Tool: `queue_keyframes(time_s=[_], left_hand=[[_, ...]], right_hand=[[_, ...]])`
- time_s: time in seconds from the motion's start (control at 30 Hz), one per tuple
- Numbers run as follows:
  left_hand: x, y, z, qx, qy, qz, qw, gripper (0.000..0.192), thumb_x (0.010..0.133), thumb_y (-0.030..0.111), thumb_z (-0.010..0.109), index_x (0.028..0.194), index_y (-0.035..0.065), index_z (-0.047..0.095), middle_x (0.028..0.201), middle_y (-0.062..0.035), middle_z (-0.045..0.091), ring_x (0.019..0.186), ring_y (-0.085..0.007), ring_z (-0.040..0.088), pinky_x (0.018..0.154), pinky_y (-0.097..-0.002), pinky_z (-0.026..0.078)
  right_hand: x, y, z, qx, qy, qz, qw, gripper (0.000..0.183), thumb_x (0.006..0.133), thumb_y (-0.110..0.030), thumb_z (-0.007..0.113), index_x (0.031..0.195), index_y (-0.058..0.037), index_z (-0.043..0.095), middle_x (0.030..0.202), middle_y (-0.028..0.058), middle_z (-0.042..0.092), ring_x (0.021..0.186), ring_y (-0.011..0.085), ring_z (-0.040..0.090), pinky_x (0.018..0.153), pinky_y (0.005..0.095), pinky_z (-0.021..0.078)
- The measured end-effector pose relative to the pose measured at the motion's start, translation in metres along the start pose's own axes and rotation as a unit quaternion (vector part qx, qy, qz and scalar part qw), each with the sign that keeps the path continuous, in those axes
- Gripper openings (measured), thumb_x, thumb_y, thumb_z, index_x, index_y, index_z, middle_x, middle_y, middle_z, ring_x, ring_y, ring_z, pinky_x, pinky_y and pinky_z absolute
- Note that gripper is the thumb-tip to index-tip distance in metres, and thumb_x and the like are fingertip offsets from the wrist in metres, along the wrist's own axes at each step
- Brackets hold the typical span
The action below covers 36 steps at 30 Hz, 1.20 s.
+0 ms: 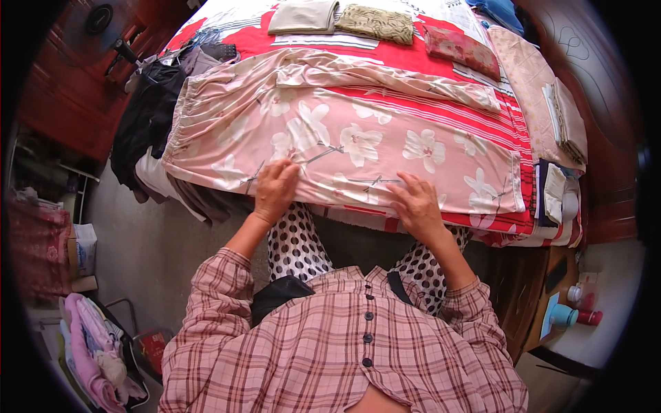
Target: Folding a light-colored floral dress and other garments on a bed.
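Pink floral trousers with an elastic waistband [361, 139] lie spread across the near edge of the bed, waistband at the left, hems at the right. One leg lies flat nearest me; the other is bunched behind it, with the red striped bed cover [434, 111] showing between. My left hand [277, 186] rests at the near edge of the trousers, fingers curled on the cloth; whether it pinches the fabric is unclear. My right hand [415, 201] touches the same near edge farther right, its fingers bent and a little apart; its hold on the cloth cannot be told.
Folded beige [302, 16], olive patterned [375, 23] and red floral [461, 50] cloths lie at the back of the bed. Dark clothes [150, 113] hang over its left side. More folded clothes [568, 121] lie at the right, above a wooden cabinet [516, 294] with a blue cup [564, 315].
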<state>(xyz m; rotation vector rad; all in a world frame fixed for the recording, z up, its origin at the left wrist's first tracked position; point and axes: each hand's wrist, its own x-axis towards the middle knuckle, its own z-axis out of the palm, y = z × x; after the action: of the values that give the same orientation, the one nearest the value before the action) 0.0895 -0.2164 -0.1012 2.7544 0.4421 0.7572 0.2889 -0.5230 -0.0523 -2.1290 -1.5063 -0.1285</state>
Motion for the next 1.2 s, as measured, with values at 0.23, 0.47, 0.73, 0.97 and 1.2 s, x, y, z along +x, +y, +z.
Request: queue_keyframes(time_s=[0.23, 0.47, 0.73, 0.97, 1.2], left_hand=[[-0.052, -0.109, -0.046, 0.194, -0.001, -0.094, 0.976, 0.045, 0.100, 0.029, 0.051, 0.143, 0.0152, 0.052, 0.151, -0.0085, 0.046, 0.143, -0.0255, 0.036, 0.120, -0.0505, 0.018], [-0.042, -0.043, -0.049, 0.064, -0.094, 0.061, 0.992, 0.040, 0.094, 0.017, 0.059, 0.133, 0.0096, 0.056, 0.142, -0.0145, 0.052, 0.138, -0.0319, 0.041, 0.117, -0.0465, 0.027], [-0.046, -0.048, -0.040, 0.100, -0.002, 0.094, 0.990, 0.023, 0.078, 0.005, 0.065, 0.101, 0.0085, 0.059, 0.107, -0.0101, 0.060, 0.108, -0.0302, 0.058, 0.097, -0.0425, 0.046], [-0.041, -0.063, -0.049, 0.076, -0.024, 0.134, 0.988, 0.020, 0.076, 0.007, 0.067, 0.094, 0.0077, 0.060, 0.100, -0.0083, 0.061, 0.103, -0.0297, 0.060, 0.090, -0.0401, 0.050], [-0.012, -0.014, -0.065, 0.021, -0.058, 0.092, 0.994, 0.016, 0.079, 0.010, 0.067, 0.094, 0.0076, 0.065, 0.099, -0.0113, 0.062, 0.097, -0.0295, 0.060, 0.086, -0.0394, 0.049]], right_hand=[[0.019, -0.039, 0.056, 0.010, -0.084, -0.080, 0.993, 0.062, 0.083, -0.020, 0.072, 0.142, -0.0198, 0.051, 0.153, 0.0131, 0.039, 0.144, 0.0312, 0.034, 0.118, 0.0572, 0.0183], [0.032, -0.053, 0.093, -0.065, -0.059, -0.124, 0.988, 0.058, 0.080, -0.007, 0.065, 0.136, -0.0139, 0.055, 0.148, 0.0112, 0.046, 0.140, 0.0304, 0.039, 0.117, 0.0536, 0.0220], [0.017, -0.033, 0.080, 0.015, -0.039, -0.117, 0.992, 0.040, 0.077, -0.002, 0.060, 0.116, -0.0089, 0.064, 0.107, 0.0088, 0.061, 0.102, 0.0275, 0.057, 0.088, 0.0414, 0.0429], [0.025, -0.046, 0.082, 0.005, 0.004, -0.137, 0.990, 0.026, 0.078, -0.004, 0.064, 0.103, -0.0072, 0.065, 0.092, 0.0089, 0.061, 0.089, 0.0282, 0.058, 0.080, 0.0400, 0.0455], [0.030, -0.062, 0.080, 0.019, -0.030, -0.100, 0.994, 0.028, 0.076, -0.005, 0.063, 0.104, -0.0082, 0.066, 0.098, 0.0070, 0.061, 0.097, 0.0258, 0.057, 0.085, 0.0416, 0.0426]])
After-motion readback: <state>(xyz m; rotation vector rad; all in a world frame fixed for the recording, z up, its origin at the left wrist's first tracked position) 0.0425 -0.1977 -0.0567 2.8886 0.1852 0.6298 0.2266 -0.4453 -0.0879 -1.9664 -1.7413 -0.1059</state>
